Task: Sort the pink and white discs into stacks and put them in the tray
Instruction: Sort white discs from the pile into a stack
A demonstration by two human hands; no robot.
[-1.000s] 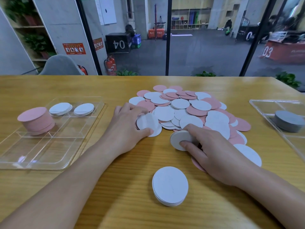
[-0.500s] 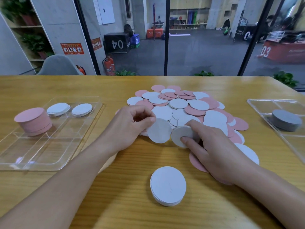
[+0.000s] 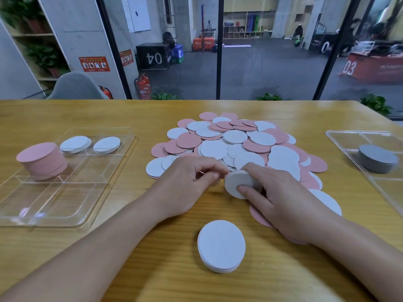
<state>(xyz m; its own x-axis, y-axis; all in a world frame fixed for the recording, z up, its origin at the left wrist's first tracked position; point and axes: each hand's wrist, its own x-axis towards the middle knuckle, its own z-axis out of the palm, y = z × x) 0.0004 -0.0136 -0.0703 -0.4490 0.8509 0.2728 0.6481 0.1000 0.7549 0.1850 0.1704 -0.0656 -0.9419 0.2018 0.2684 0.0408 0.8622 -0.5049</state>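
Gathering white discs beside the mixed pile (image 3: pixel 237 140)

Pinching a small white stack (image 3: pixel 238 184) upright with right hand (image 3: pixel 281 199) — squaring edges; left hand (image 3: pixel 187 184), fingers curled, feeding another disc at pile's near edge.

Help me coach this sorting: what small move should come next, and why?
Probably square the small white stack that the right hand grips, using the left hand touching its edge, then set it on the white stack on the table. The held discs look slightly uneven, and many white discs remain in the mixed pile.
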